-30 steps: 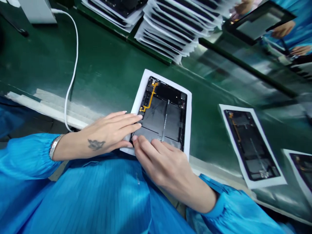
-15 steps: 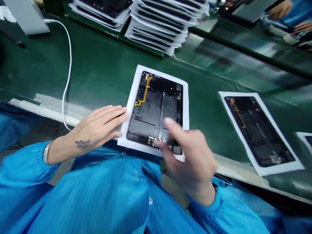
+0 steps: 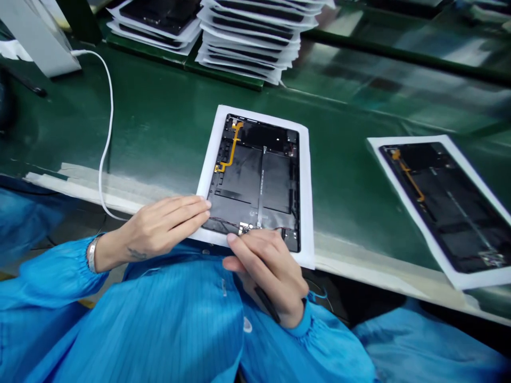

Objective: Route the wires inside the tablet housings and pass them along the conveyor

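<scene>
An opened black tablet housing (image 3: 239, 183) with an orange flex cable (image 3: 235, 149) lies on a white sheet (image 3: 307, 213) at the table's front edge. My left hand (image 3: 167, 223) rests flat, fingers stretched and side by side, its fingertips at the lower left edge of the housing and sheet. At the bottom edge, beside a small circuit board (image 3: 244, 228), my right hand (image 3: 271, 271) has its fingers bent round a thin black tool (image 3: 266, 304). The tool's handle sticks out below the palm; its tip is hidden.
A second housing (image 3: 451, 207) on a white sheet lies at the right. Stacks of housings between white sheets (image 3: 255, 42) stand at the back. On the left, a white cable (image 3: 110, 106) runs from a white stand (image 3: 43, 37) over the table edge.
My right hand has moved down from above the housing to its bottom edge, and the black tool now shows in it. My left hand has slid slightly down. The view has shifted a little.
</scene>
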